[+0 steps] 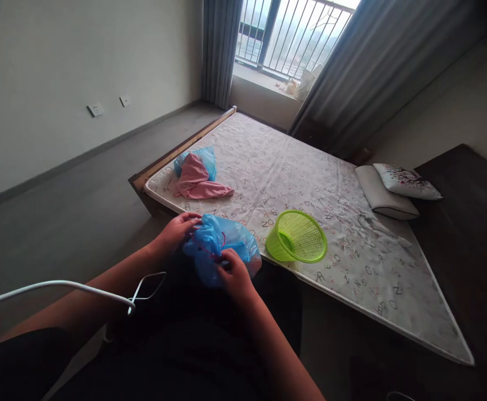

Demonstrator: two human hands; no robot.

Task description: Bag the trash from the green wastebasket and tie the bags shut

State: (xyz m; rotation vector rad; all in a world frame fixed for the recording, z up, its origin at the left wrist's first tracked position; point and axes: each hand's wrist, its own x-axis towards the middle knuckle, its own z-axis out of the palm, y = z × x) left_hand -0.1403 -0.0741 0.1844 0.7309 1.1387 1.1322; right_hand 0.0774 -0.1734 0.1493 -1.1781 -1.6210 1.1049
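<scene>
A blue plastic bag (pixel 237 234) with a thin red tie string is held up in front of me, over the near edge of the mattress. My left hand (pixel 181 227) has its fingers closed on the bag's left side. On the right side my right hand (pixel 234 272) pinches the bag near the red string. Just right of the bag, a green mesh basket (pixel 274 245) lies tilted on the mattress, its opening facing up and toward me. What the bag contains cannot be made out.
The patterned mattress (pixel 268 167) rests on a wooden bed frame (pixel 185 146). A pink cloth (pixel 197 181) lies against another blue plastic bag (pixel 207 159) at its left corner. Two pillows (pixel 385 195) sit at the right. A white cable (pixel 59 283) crosses above my left forearm.
</scene>
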